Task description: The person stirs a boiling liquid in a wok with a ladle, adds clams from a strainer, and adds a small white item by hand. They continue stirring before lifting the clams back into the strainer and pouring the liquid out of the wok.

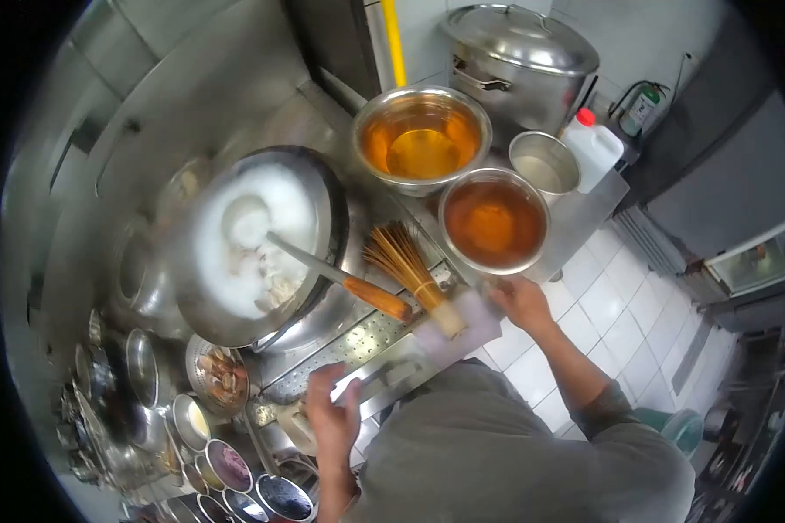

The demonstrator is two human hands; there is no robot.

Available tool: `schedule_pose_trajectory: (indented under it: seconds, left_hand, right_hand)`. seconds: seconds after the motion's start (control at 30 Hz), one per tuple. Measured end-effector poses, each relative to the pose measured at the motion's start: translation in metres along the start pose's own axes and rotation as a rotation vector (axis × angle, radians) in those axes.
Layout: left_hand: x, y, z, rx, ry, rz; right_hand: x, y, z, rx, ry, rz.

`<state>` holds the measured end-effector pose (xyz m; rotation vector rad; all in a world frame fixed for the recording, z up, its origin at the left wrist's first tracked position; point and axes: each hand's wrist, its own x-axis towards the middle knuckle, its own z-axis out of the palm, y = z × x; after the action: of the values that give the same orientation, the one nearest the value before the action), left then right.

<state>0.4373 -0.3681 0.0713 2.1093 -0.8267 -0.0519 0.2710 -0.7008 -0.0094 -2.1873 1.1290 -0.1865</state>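
Note:
My right hand (522, 301) is at the counter's front edge, just below a steel bowl of reddish-brown liquid (494, 225). Its fingers are curled at the corner of a pale lilac cloth (475, 329), partly blurred. Lower down, my left hand (333, 414) has its thumb and fingers apart with nothing between them, close to the perforated steel edge. A bamboo wok brush (414, 270) lies with its base against the cloth. In the wok (333, 205), a ladle (310, 257) rests in white, foamy liquid, its wooden handle over the rim.
Behind stand a bowl of amber liquid (410, 144), a lidded stockpot (532, 57), a small steel pot (545, 166) and a white jug with a red cap (591, 152). At left sit a strainer with brown pieces (221, 375) and several seasoning containers (228, 464). Tiled floor (602, 305) lies right.

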Motion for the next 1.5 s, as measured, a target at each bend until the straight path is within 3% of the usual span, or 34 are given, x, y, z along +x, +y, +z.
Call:
schedule_pose_trajectory:
  seconds: [0.13,0.3,0.43,0.6,0.73,0.83,0.9,1.03,1.1,1.2,1.4,1.5]
  left_hand:
    - [0.021,0.038,0.024,-0.119,-0.187,0.17]
    - [0.032,0.07,0.038,-0.248,-0.44,0.193]
    - [0.037,0.083,0.051,-0.453,-0.38,0.036]
    - [0.043,0.075,0.038,-0.548,-0.303,-0.173]
    - [0.039,0.053,0.014,-0.77,-0.302,-0.368]
    - [0.036,0.056,-0.003,-0.847,-0.25,-0.48]
    - [0.035,0.057,-0.01,-0.856,-0.206,-0.512]
    - [0.026,0.051,-0.013,-0.757,-0.075,-0.416]
    - [0.022,0.044,-0.01,-0.578,-0.021,-0.345]
    - [0.021,0.041,-0.009,-0.567,0.034,-0.351]
    - [0.005,-0.005,-0.002,-0.415,0.07,-0.454]
    - [-0.001,-0.011,-0.016,-0.391,-0.091,-0.621]
  right_hand:
    - [0.009,0.033,0.031,-0.018,0.076,0.014]
    - [-0.03,-0.026,-0.024,0.223,0.028,-0.021]
    - [-0.057,-0.111,-0.056,0.309,-0.096,-0.156]
    - [-0.067,-0.158,-0.036,0.411,-0.213,-0.355]
    - [-0.064,-0.171,-0.02,0.667,-0.471,-0.153]
    - [-0.066,-0.185,-0.02,0.756,-0.57,-0.135]
    - [-0.068,-0.182,-0.015,0.741,-0.558,-0.257]
    - [-0.072,-0.189,-0.016,0.498,-0.422,-0.629]
    - [-0.073,-0.188,-0.004,0.495,-0.424,-0.649]
    - [-0.068,-0.184,0.017,0.496,-0.384,-0.711]
    - [-0.062,-0.186,0.057,0.509,-0.473,-0.666]
    - [-0.063,-0.186,0.071,0.47,-0.525,-0.61]
